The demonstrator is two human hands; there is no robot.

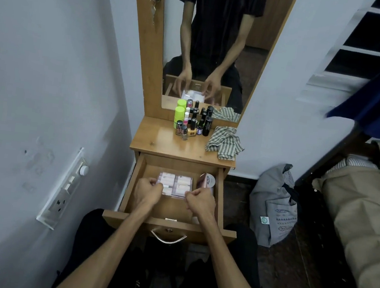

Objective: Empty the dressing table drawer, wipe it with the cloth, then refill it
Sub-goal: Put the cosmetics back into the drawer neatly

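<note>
Both hands reach into the open drawer (219, 195) of the dressing table. The left hand (147, 192) has its fingers curled on the left edge of a clear packet of pale pink boxes (175, 185), and the right hand (201, 202) has its fingers curled on the packet's near right corner, so the packet lies between the two sets of fingers, on the drawer floor. Just beyond the right fingers, in the drawer's far right corner, leans a round pink-lidded container (209, 181). Well beyond the fingers, on the bench (158, 140) above the drawer, stands a cluster of small bottles (192, 122) with a green-capped one at its left, and a striped cloth (225, 143) lies crumpled just to the right of them. A mirror (211, 38) rises behind.
</note>
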